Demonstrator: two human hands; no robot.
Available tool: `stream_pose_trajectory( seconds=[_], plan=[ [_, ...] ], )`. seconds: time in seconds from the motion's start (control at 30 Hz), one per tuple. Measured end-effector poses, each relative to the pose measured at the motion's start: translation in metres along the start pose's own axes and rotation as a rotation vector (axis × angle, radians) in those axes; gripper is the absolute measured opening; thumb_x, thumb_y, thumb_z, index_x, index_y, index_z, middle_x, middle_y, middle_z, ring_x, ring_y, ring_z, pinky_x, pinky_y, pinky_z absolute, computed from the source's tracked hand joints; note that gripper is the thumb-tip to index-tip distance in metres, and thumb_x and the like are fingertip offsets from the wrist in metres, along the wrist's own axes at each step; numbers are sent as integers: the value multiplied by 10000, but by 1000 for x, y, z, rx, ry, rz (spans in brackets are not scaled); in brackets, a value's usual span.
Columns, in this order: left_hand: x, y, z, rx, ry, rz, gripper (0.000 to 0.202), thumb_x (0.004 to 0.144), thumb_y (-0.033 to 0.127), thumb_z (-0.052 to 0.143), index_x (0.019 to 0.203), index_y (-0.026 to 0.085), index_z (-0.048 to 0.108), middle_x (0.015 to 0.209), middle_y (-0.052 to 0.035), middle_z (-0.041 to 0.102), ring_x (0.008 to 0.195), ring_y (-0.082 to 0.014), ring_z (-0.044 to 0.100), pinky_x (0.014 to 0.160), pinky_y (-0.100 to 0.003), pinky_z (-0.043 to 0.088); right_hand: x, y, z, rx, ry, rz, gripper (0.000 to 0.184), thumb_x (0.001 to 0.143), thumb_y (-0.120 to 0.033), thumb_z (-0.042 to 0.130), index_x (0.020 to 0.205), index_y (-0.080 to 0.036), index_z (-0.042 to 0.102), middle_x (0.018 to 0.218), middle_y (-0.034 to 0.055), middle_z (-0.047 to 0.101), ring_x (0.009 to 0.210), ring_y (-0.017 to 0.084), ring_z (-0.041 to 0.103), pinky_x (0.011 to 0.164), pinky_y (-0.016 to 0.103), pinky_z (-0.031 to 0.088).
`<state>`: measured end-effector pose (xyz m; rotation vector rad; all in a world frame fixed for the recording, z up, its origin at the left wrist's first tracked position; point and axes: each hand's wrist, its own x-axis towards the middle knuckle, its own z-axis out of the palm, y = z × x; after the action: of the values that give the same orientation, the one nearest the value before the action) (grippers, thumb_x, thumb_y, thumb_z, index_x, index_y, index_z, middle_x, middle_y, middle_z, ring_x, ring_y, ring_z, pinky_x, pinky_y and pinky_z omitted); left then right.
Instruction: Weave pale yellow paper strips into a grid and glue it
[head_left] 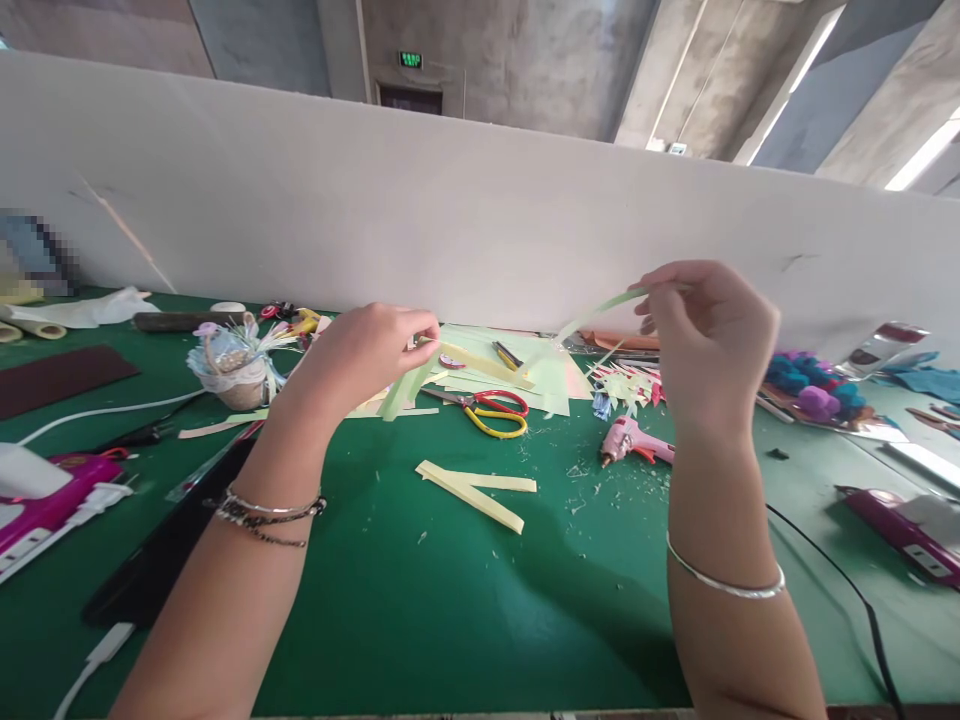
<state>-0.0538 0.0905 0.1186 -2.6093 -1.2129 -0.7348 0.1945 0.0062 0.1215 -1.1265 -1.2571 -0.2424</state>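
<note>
My left hand (371, 355) is closed in a pinch, holding a pale green paper strip (406, 394) that hangs below the fingertips. Raised at the right, my right hand (709, 335) pinches the end of another light green paper strip (600, 312), which droops toward the middle. Whether the two strips join cannot be made out. Two cream paper strips (480, 494) lie crossing at one end on the green table (450, 620). Behind them rest scissors (496, 412) with red and yellow handles, beside pale green paper sheets (551, 393).
A pink glue gun (634, 440) lies near my right forearm. To the left stand a small decorated basket (238, 372) and a magenta power strip (56, 500). Pompoms (817, 400) and a second power strip (904, 530) are at the right. A white partition (465, 230) closes the back.
</note>
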Motion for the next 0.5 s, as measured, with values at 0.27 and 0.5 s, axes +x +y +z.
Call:
stream_pose_trajectory(
  seconds=[0.27, 0.5],
  plan=[
    [-2, 3, -2, -76, 17, 19, 188, 806, 313, 482, 829, 234, 651, 499, 25, 495, 465, -107, 410, 547, -241, 267, -7, -26, -4, 45, 177, -145, 168, 765, -69, 487, 808, -184, 601, 684, -16, 512, 576, 78, 516, 515, 253, 420],
    [-2, 3, -4, -133, 28, -1, 206, 800, 332, 472, 791, 210, 638, 482, 38, 483, 417, -73, 361, 503, -227, 253, -6, -24, -4, 37, 114, -135, 165, 750, -50, 496, 786, -157, 617, 624, -28, 504, 540, 71, 511, 508, 249, 405]
  ],
)
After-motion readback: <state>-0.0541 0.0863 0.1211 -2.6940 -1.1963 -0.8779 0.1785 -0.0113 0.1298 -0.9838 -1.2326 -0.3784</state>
